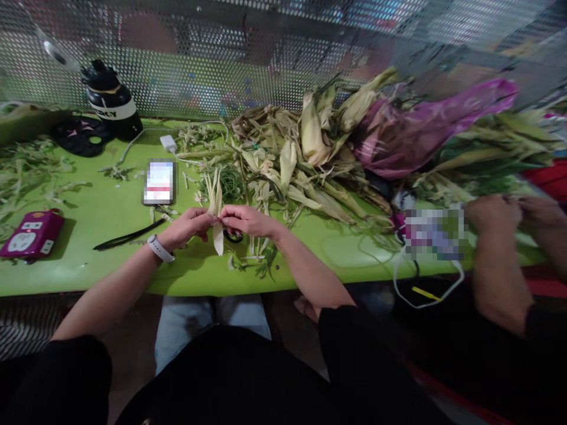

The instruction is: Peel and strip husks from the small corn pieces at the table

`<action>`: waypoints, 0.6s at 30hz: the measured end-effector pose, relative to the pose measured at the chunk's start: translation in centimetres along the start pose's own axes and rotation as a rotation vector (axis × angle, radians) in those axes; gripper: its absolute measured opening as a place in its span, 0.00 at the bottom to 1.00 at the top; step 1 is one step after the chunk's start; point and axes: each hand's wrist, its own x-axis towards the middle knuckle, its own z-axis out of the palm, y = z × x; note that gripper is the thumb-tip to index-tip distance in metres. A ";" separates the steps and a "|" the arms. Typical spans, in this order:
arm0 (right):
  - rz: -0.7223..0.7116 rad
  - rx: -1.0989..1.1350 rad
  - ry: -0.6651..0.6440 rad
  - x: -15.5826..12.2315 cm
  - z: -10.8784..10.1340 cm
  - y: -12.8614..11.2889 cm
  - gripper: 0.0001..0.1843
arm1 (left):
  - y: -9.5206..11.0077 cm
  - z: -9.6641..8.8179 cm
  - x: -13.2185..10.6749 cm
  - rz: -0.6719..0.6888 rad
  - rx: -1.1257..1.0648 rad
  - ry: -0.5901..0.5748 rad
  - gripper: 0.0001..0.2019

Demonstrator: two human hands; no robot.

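Note:
A pale corn husk (214, 192), split into narrow strips at its upper end, stands upright between my hands above the green table. Its lower end (218, 241) points down as a flat, tapering piece. My left hand (194, 225), with a white band at the wrist, pinches the husk's middle from the left. From the right, the fingertips of my right hand (248, 222) are pinched at the same spot. Any finer thing between those fingertips is too small to make out. Below my right hand lies a dark loop (233, 236), like a scissor handle, partly hidden.
Dried corn husks (310, 177) heap behind and right, beside a pink plastic bag (394, 139). Green shreds (228, 182) lie behind my hands. A phone (159, 182), black strap (128, 234), purple box (34, 235) and black bottle (110, 100) are leftward. Another person's hands (494, 213) work at right.

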 end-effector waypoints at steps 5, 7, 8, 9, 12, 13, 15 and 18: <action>0.004 0.033 0.019 0.0 0.1 0.1 0.10 | -0.4 -0.1 0.2 0.057 -0.042 0.014 0.09; -0.008 0.044 0.033 -0.2 0.0 -0.3 0.09 | -0.5 -0.3 0.2 0.074 -0.091 0.030 0.09; -0.017 0.048 0.043 -0.3 -0.1 -0.5 0.09 | -0.5 -0.4 0.2 0.076 -0.117 0.033 0.09; -0.026 0.050 0.052 -0.3 -0.1 -0.6 0.09 | -0.5 -0.4 0.2 0.072 -0.139 0.030 0.09; -0.032 0.055 0.039 -0.5 -0.1 -0.8 0.09 | -0.4 -0.5 0.2 0.040 -0.168 -0.003 0.12; -0.030 0.058 0.025 -0.5 -0.1 -0.8 0.10 | -0.4 -0.4 0.1 0.026 -0.161 -0.013 0.14; -0.027 0.066 0.000 -0.5 -0.1 -0.7 0.10 | -0.4 -0.1 0.1 -0.002 -0.134 -0.022 0.19; -0.033 0.088 -0.024 -0.5 0.0 -0.6 0.10 | -0.4 0.2 0.1 -0.054 -0.129 -0.015 0.22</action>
